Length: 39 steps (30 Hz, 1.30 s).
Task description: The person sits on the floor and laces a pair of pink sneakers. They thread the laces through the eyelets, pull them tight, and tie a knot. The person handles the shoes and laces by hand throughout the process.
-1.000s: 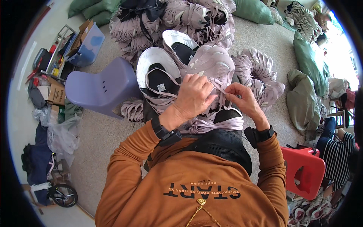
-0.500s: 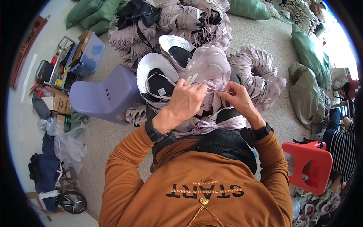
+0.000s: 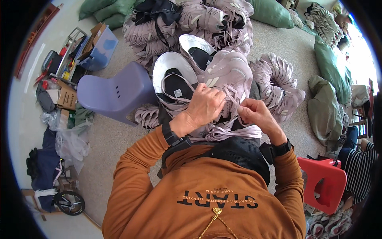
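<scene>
We see a pale mauve sports shoe (image 3: 229,77) lying on our lap, on top of a loose heap of similar shoe uppers (image 3: 223,133); its mauve lace (image 3: 234,104) runs between both hands; our left hand (image 3: 205,105) rests on the shoe's front with fingers curled shut, pinching the lace and steadying the shoe, it seems, so that it does not slide; our right hand (image 3: 256,115), just beside it, is closed too, thumb and forefinger nipping the lace end, held taut as if for threading. Just beyond lie two upturned shoes (image 3: 175,73) showing white soles and dark insoles; further out, stacked mauve uppers (image 3: 278,75) fan across the grey floor (image 3: 115,143), within arm's reach; a lilac plastic chair (image 3: 115,93) stands to our left, a red stool (image 3: 324,183) to our right, green sacks (image 3: 328,63) at the edge.
</scene>
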Each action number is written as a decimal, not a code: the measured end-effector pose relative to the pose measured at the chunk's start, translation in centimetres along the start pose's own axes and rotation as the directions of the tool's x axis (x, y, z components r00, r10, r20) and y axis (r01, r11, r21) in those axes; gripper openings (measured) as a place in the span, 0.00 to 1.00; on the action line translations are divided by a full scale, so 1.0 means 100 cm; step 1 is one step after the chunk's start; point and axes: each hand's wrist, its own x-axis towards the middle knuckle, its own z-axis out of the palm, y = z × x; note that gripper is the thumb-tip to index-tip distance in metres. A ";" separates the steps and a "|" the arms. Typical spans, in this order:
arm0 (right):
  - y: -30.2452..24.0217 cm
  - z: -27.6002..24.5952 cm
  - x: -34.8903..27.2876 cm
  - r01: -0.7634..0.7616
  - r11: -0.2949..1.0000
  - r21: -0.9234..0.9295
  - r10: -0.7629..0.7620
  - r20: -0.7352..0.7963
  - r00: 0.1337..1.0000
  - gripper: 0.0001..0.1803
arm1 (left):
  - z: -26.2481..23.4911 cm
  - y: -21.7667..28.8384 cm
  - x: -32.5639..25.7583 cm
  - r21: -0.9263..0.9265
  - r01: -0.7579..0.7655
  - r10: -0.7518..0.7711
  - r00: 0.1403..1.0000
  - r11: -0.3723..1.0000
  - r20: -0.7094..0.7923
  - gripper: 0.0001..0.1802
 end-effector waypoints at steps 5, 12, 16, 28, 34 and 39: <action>0.011 -0.001 0.013 0.083 0.993 -0.080 -0.092 -0.110 0.990 0.14 | 0.000 0.000 0.001 -0.069 0.014 -0.017 0.999 0.998 -0.040 0.08; 0.003 0.023 0.021 0.217 0.598 -0.771 -0.545 -0.193 0.816 0.13 | -0.008 0.003 0.007 -0.269 0.087 -0.074 0.996 0.959 0.057 0.11; 0.019 0.013 0.030 0.226 0.662 -0.715 -0.559 -0.270 0.784 0.08 | -0.071 0.003 0.003 -0.767 0.527 -0.190 0.849 0.366 0.493 0.14; 0.025 0.012 0.036 0.278 0.743 -0.609 -0.549 -0.315 0.774 0.14 | -0.161 0.006 -0.054 -0.847 0.162 0.446 0.890 -0.507 -0.097 0.13; 0.025 0.015 0.034 0.303 0.698 -0.649 -0.589 -0.279 0.758 0.16 | -0.142 -0.002 -0.038 -0.766 0.523 -0.107 0.845 0.373 0.525 0.08; 0.024 0.008 0.024 0.299 0.747 -0.593 -0.527 -0.255 0.810 0.17 | -0.039 0.004 -0.003 -0.207 0.079 -0.101 0.990 0.975 -0.096 0.11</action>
